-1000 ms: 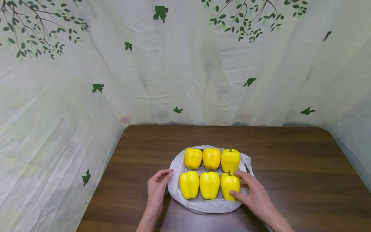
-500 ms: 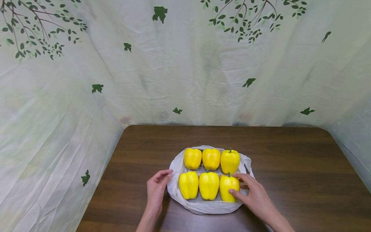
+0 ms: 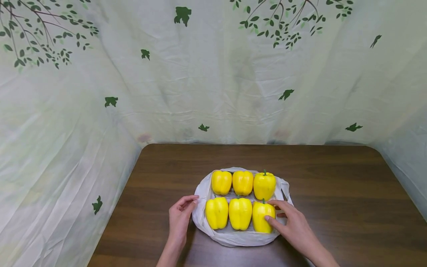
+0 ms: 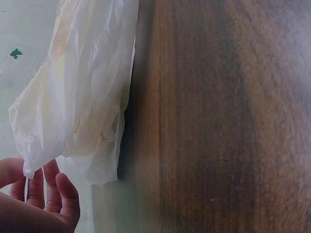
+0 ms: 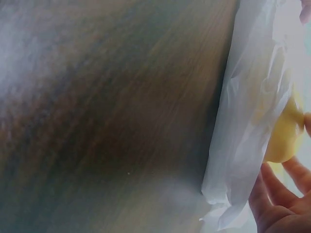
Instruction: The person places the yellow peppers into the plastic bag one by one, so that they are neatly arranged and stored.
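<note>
Yellow bell peppers stand in two rows of three in a thin white plastic bag (image 3: 233,240) with its mouth spread wide. The front right bell pepper (image 3: 261,224) has my right hand (image 3: 295,226) at its right side, thumb on its front and fingers by its top. In the right wrist view this bell pepper (image 5: 285,133) shows above the bag's edge, between thumb and fingers. My left hand (image 3: 180,217) pinches the bag's left rim between thumb and fingers. In the left wrist view the pinched bag (image 4: 92,87) hangs in a pointed fold at the fingertips.
The bag rests on a brown wood-grain table (image 3: 340,193). Pale curtains (image 3: 227,81) with green leaf prints stand behind the table and along its sides. A small dark object (image 3: 283,194) shows at the bag's right rim; I cannot tell what it is.
The front right bell pepper has shifted slightly toward the person, with the right hand on it. The left hand stays at the bag's rim.
</note>
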Demonstrator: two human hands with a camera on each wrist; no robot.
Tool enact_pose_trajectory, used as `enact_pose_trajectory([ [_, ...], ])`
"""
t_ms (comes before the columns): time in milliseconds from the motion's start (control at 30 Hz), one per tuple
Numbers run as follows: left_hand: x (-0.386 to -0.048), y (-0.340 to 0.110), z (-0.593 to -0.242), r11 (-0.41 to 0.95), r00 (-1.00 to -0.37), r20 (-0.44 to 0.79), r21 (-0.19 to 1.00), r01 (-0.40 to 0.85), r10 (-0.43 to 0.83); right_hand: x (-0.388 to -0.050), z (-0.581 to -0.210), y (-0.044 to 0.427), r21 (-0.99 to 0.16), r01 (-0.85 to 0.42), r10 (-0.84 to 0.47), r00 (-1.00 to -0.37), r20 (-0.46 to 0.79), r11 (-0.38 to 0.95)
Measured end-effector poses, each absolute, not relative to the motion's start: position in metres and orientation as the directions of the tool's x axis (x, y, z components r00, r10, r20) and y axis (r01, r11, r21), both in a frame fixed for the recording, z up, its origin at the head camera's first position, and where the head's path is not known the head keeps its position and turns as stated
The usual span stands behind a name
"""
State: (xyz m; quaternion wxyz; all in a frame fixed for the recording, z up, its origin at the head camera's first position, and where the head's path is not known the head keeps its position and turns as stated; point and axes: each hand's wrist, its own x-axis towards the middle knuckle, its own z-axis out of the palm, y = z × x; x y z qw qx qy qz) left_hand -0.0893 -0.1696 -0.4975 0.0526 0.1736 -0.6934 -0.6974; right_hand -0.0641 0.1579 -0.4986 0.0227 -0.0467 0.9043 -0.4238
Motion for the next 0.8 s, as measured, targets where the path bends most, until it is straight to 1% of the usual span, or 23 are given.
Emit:
enact_pose_trajectory([
  [200, -0.0891, -0.1701, -0.4981, -0.039, -0.933, -0.169, 0.986, -0.165, -0.317, -0.062, -0.4981, 0.1584, -0.774, -0.084, -0.098, -0.995, 0.029, 0.627],
  [467, -0.09, -0.1701, -0.5, -0.039, -0.934, -0.162, 0.987, -0.158, -0.317, -0.0615, -0.4976, 0.159, -0.774, -0.153, -0.083, -0.988, 0.129, 0.614],
  [800, -0.0892, -0.1701, -0.4991, -0.002, -0.938, -0.15, 0.988, -0.157, -0.312, -0.0604, -0.4927, 0.1559, -0.79, -0.141, -0.041, -0.989, 0.145, 0.597],
])
